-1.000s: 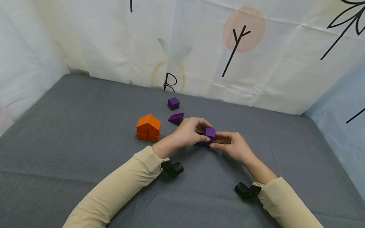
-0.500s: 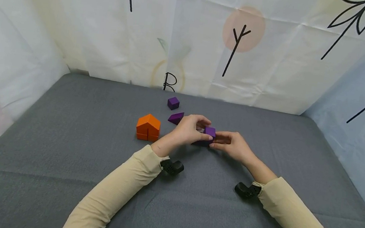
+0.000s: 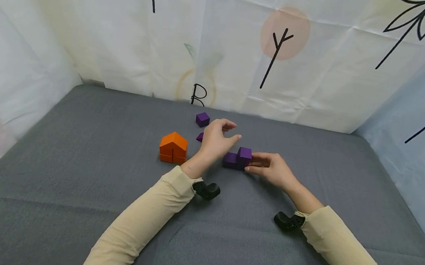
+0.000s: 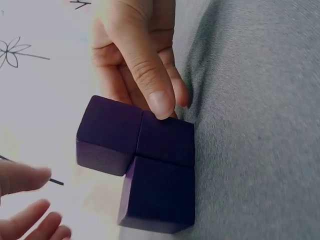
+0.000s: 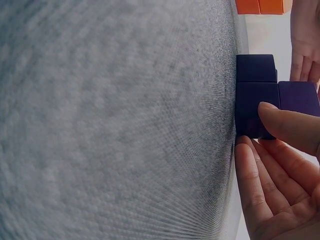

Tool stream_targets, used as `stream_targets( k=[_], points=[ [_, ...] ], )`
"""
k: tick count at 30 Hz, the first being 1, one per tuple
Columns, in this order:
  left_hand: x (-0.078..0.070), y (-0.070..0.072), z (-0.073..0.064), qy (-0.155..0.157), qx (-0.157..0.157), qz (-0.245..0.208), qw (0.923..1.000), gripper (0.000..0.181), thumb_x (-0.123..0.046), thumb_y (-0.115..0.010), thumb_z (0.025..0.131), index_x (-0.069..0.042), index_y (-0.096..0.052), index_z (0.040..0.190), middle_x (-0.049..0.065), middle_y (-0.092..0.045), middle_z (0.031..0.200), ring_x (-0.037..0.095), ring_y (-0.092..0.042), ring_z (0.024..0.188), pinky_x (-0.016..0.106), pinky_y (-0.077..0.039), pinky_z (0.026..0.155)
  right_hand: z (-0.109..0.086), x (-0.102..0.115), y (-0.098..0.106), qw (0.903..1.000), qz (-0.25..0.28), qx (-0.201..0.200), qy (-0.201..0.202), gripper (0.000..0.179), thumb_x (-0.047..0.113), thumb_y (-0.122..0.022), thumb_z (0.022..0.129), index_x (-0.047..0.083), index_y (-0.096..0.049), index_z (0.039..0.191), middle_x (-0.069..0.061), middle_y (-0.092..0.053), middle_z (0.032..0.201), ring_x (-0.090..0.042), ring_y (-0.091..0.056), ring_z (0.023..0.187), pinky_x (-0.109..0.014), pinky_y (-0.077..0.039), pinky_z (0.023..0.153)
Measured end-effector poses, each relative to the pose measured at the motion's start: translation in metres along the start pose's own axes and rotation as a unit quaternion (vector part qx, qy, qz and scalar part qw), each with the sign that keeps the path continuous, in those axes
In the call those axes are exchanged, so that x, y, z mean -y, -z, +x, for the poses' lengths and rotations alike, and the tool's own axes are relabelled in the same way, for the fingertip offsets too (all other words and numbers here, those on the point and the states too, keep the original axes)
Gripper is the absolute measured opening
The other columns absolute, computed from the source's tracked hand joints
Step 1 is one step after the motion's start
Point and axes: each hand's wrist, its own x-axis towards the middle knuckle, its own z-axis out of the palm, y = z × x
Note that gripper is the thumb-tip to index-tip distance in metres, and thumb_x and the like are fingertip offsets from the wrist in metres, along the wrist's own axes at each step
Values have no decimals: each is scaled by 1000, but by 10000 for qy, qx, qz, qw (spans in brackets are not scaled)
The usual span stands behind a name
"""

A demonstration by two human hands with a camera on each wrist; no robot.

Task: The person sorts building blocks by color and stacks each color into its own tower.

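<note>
Two purple cubes stand side by side on the cloth, the left cube (image 3: 230,160) and the right cube (image 4: 165,140). An upper purple cube (image 3: 244,154) sits on the right one. My right hand (image 3: 268,169) holds the right end of this stack, its thumb (image 5: 282,122) on the front face of the lower right cube and the other fingers at its side and behind. My left hand (image 3: 217,139) is raised to the left of the stack, thumb and fingers spread with nothing between them. It partly covers a purple wedge (image 3: 199,137) behind it.
A small house shape of orange blocks (image 3: 173,149) stands left of my left hand. Farther back lies a loose purple cube (image 3: 202,119). Grey cloth (image 3: 198,245) covers the table, and printed curtains (image 3: 231,42) close off the back and sides.
My left hand has let go of the left purple cube and moved up and left, now overlapping the purple wedge. The right hand stays at the stack.
</note>
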Motion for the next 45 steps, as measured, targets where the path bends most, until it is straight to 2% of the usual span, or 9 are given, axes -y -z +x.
stream_targets(
  k=[6,12,18,28,33,45],
  points=[
    [5,-6,9,115,-1085,-144,9939,27,-12,-70,87,-4,-66,112,14,-61,116,30,-54,111,41,-45,96,-1,2,-1,9998,-143,-47,-92,49,14,-71,87,-7,-56,129,-23,-66,116,-33,-65,108,-44,-53,90],
    [12,-11,16,355,-1644,-45,9857,31,-13,-68,89,-6,-62,118,13,-50,127,30,-45,120,42,-41,101,-2,3,0,10000,-51,-61,-37,48,13,-71,87,-8,-56,128,-24,-66,115,-34,-65,107,-44,-53,90],
    [16,-16,25,388,-1934,166,9802,38,-14,-67,89,-4,-56,124,13,-47,129,29,-43,120,41,-40,101,-2,3,1,10000,-13,-42,-74,50,13,-71,87,-8,-55,129,-25,-66,116,-35,-64,108,-44,-52,90],
    [24,-21,34,986,-2375,-320,9658,46,-14,-67,89,-3,-52,131,14,-44,136,30,-41,127,41,-39,106,-1,2,1,9999,13,-55,-112,50,12,-71,87,-9,-54,129,-25,-66,115,-35,-64,108,-43,-53,90],
    [28,-20,39,1141,-2620,-331,9577,50,-12,-68,87,0,-51,132,15,-45,138,31,-41,130,40,-37,109,-2,2,2,9999,17,-11,-116,51,12,-71,87,-9,-54,130,-25,-65,116,-34,-64,108,-43,-52,90],
    [40,-18,47,1708,-2448,-389,9536,63,-8,-66,87,1,-40,144,13,-35,150,29,-29,141,39,-29,116,-1,-2,2,10000,36,-31,-86,51,14,-71,86,-8,-54,130,-24,-66,115,-33,-65,107,-40,-53,88]
  ],
)
